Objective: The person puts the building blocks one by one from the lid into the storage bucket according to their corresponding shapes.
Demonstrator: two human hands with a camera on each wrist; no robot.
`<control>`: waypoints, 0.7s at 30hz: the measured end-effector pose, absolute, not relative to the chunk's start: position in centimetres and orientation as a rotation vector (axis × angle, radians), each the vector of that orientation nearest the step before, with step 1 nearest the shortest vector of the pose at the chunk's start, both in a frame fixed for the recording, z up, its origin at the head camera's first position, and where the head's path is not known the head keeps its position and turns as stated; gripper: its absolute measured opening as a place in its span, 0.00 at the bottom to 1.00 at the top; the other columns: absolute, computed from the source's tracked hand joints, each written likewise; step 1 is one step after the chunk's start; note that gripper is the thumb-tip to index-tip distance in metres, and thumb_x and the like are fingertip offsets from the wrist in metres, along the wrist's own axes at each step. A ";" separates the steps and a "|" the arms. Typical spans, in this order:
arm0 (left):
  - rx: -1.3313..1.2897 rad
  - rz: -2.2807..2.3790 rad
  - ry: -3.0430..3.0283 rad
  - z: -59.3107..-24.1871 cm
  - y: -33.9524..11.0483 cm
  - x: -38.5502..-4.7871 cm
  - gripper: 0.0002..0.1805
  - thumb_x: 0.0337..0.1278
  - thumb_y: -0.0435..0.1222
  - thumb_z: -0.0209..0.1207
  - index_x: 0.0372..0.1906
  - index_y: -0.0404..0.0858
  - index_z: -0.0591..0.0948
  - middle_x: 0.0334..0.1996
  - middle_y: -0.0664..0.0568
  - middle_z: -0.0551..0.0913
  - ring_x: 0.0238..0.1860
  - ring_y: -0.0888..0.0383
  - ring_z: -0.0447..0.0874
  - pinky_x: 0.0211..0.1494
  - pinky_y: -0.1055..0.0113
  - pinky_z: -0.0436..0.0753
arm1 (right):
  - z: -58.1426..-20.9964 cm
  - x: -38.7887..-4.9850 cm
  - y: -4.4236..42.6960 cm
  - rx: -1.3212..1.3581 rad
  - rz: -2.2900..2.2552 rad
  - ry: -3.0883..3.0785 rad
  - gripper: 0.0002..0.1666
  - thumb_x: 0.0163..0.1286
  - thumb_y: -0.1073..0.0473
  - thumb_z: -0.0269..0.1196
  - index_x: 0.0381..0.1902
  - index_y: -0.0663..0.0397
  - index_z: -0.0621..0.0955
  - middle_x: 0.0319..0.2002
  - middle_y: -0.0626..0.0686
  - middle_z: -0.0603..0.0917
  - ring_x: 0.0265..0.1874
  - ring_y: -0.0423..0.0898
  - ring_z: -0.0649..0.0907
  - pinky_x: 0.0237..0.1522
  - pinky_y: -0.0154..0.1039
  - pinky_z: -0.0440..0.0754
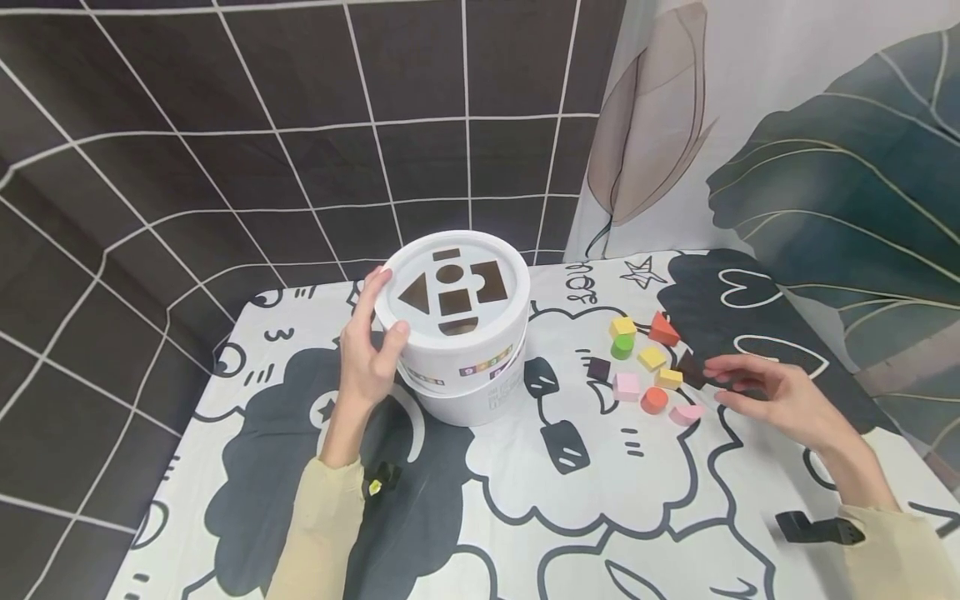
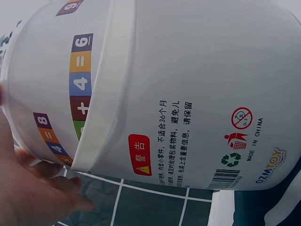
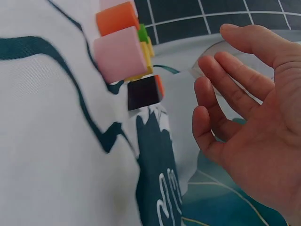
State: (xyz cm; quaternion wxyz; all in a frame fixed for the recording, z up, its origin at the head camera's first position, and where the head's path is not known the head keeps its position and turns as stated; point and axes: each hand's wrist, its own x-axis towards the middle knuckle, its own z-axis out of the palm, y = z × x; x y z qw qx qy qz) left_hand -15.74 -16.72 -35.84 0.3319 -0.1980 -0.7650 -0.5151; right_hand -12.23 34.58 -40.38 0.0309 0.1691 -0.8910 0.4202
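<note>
A white round bucket [image 1: 480, 400] with a lid [image 1: 517, 312] cut with shaped holes stands left of the blocks. My left hand [image 1: 367, 358] holds the lid's left edge, thumb on the rim; the left wrist view shows this hand [image 2: 28, 188] beside the bucket's printed wall [image 2: 211, 70]. My right hand [image 1: 787, 400], fingers slightly bent and holding nothing, hovers right of a black block [image 1: 691, 369]. In the right wrist view the hand [image 3: 254, 108] is apart from a black block [image 3: 143, 93] and a pink block [image 3: 121, 54].
Several other blocks lie right of the bucket: a red triangle [image 1: 663, 329], a green cylinder [image 1: 622, 347], a red cylinder [image 1: 654, 401], a pink block [image 1: 626, 387] and yellow ones. A dark gridded cloth [image 1: 300, 167] and a leaf-patterned curtain [image 1: 825, 183] hang behind the patterned tablecloth [image 1: 600, 492].
</note>
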 end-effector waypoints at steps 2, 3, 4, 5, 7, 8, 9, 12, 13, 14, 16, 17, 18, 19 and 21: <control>-0.519 -1.346 -1.996 -35.8 -16.7 -15.7 0.36 0.56 0.46 0.53 0.67 0.29 0.72 0.69 0.38 0.70 0.72 0.45 0.65 0.73 0.49 0.60 | -40.7 -12.1 34.7 0.532 1.309 -2.741 0.26 0.57 0.74 0.71 0.55 0.68 0.80 0.47 0.40 0.85 0.45 0.31 0.80 0.46 0.19 0.73; -0.520 -1.347 -1.993 -35.8 -16.7 -15.8 0.36 0.56 0.46 0.53 0.67 0.29 0.72 0.69 0.38 0.70 0.72 0.45 0.64 0.73 0.49 0.60 | -40.9 -12.0 34.8 0.533 1.312 -2.745 0.26 0.57 0.74 0.71 0.55 0.68 0.80 0.47 0.41 0.85 0.45 0.31 0.80 0.46 0.20 0.73; -0.521 -1.348 -1.990 -35.8 -16.7 -15.8 0.36 0.55 0.46 0.54 0.67 0.29 0.73 0.69 0.38 0.70 0.72 0.45 0.64 0.73 0.49 0.60 | -41.0 -11.9 34.8 0.533 1.316 -2.750 0.26 0.57 0.74 0.71 0.55 0.68 0.80 0.47 0.41 0.85 0.45 0.32 0.80 0.46 0.20 0.73; -0.521 -1.348 -1.990 -35.8 -16.7 -15.8 0.36 0.55 0.46 0.54 0.67 0.29 0.72 0.69 0.38 0.70 0.72 0.45 0.64 0.73 0.49 0.60 | -41.2 -11.9 34.9 0.527 1.318 -2.756 0.26 0.58 0.73 0.71 0.55 0.68 0.80 0.47 0.42 0.85 0.45 0.31 0.80 0.46 0.20 0.73; -0.520 -1.349 -1.990 -35.8 -16.7 -15.8 0.36 0.55 0.46 0.54 0.67 0.29 0.72 0.69 0.38 0.70 0.72 0.44 0.65 0.73 0.49 0.60 | -41.5 -11.7 34.9 0.514 1.314 -2.775 0.25 0.58 0.72 0.71 0.55 0.67 0.80 0.47 0.43 0.85 0.45 0.31 0.80 0.46 0.21 0.74; -0.520 -1.350 -1.990 -35.8 -16.7 -15.8 0.36 0.55 0.46 0.54 0.67 0.29 0.72 0.69 0.38 0.70 0.71 0.44 0.65 0.73 0.49 0.60 | -41.6 -11.7 34.9 0.500 1.305 -2.790 0.25 0.59 0.71 0.72 0.55 0.66 0.80 0.47 0.43 0.85 0.45 0.31 0.79 0.45 0.21 0.74; -0.521 -1.350 -1.989 -35.8 -16.7 -15.8 0.36 0.55 0.46 0.54 0.67 0.29 0.72 0.69 0.38 0.70 0.71 0.44 0.65 0.73 0.49 0.60 | -41.8 -11.6 34.9 0.492 1.302 -2.798 0.25 0.59 0.71 0.72 0.55 0.66 0.81 0.47 0.44 0.85 0.44 0.32 0.79 0.44 0.22 0.74; -0.523 -1.352 -1.989 -35.8 -16.7 -15.8 0.36 0.55 0.45 0.54 0.67 0.29 0.72 0.69 0.38 0.70 0.71 0.44 0.65 0.73 0.49 0.60 | -42.4 -11.5 34.9 0.485 1.305 -2.811 0.25 0.58 0.70 0.72 0.55 0.65 0.81 0.47 0.46 0.85 0.43 0.34 0.79 0.42 0.23 0.75; -0.523 -1.351 -1.991 -35.8 -16.7 -15.8 0.36 0.55 0.45 0.53 0.67 0.29 0.72 0.69 0.38 0.70 0.71 0.44 0.65 0.73 0.49 0.60 | -42.5 -11.5 34.9 0.489 1.310 -2.807 0.25 0.58 0.70 0.72 0.54 0.65 0.81 0.46 0.46 0.85 0.42 0.35 0.80 0.41 0.24 0.75; -0.524 -1.351 -1.991 -35.8 -16.7 -15.8 0.36 0.55 0.45 0.53 0.67 0.29 0.72 0.69 0.38 0.70 0.72 0.44 0.65 0.73 0.49 0.60 | -42.7 -11.5 34.9 0.495 1.316 -2.801 0.25 0.58 0.70 0.72 0.54 0.65 0.81 0.46 0.46 0.85 0.42 0.36 0.80 0.40 0.24 0.75; -0.522 -1.350 -1.995 -35.9 -16.7 -15.8 0.36 0.55 0.45 0.53 0.67 0.29 0.72 0.69 0.38 0.70 0.72 0.45 0.64 0.73 0.49 0.60 | -43.0 -11.4 34.8 0.514 1.331 -2.788 0.24 0.57 0.71 0.72 0.53 0.66 0.81 0.45 0.46 0.86 0.40 0.37 0.80 0.39 0.25 0.75; -0.520 -1.349 -1.997 -35.9 -16.7 -15.8 0.36 0.55 0.45 0.53 0.67 0.29 0.72 0.69 0.38 0.70 0.72 0.45 0.65 0.73 0.49 0.60 | -43.1 -11.4 34.8 0.521 1.336 -2.780 0.24 0.57 0.71 0.72 0.53 0.65 0.82 0.45 0.47 0.86 0.40 0.38 0.80 0.38 0.25 0.75; -0.518 -1.347 -1.998 -35.9 -16.7 -15.8 0.36 0.55 0.45 0.53 0.67 0.30 0.72 0.69 0.39 0.70 0.72 0.45 0.65 0.73 0.49 0.60 | -43.3 -11.4 34.7 0.527 1.340 -2.775 0.24 0.57 0.72 0.72 0.52 0.65 0.82 0.44 0.47 0.86 0.39 0.38 0.80 0.38 0.26 0.75; -0.517 -1.347 -1.999 -35.9 -16.7 -15.8 0.36 0.55 0.45 0.53 0.67 0.30 0.72 0.69 0.39 0.70 0.72 0.45 0.65 0.73 0.49 0.60 | -43.4 -11.4 34.7 0.528 1.344 -2.772 0.23 0.57 0.72 0.72 0.52 0.66 0.82 0.44 0.48 0.86 0.39 0.38 0.80 0.38 0.26 0.75; -0.517 -1.347 -1.998 -35.9 -16.7 -15.8 0.36 0.55 0.45 0.53 0.67 0.30 0.72 0.69 0.39 0.70 0.72 0.45 0.65 0.73 0.49 0.60 | -43.5 -11.3 34.5 0.530 1.339 -2.774 0.23 0.56 0.72 0.72 0.52 0.66 0.82 0.44 0.50 0.86 0.39 0.38 0.80 0.39 0.26 0.75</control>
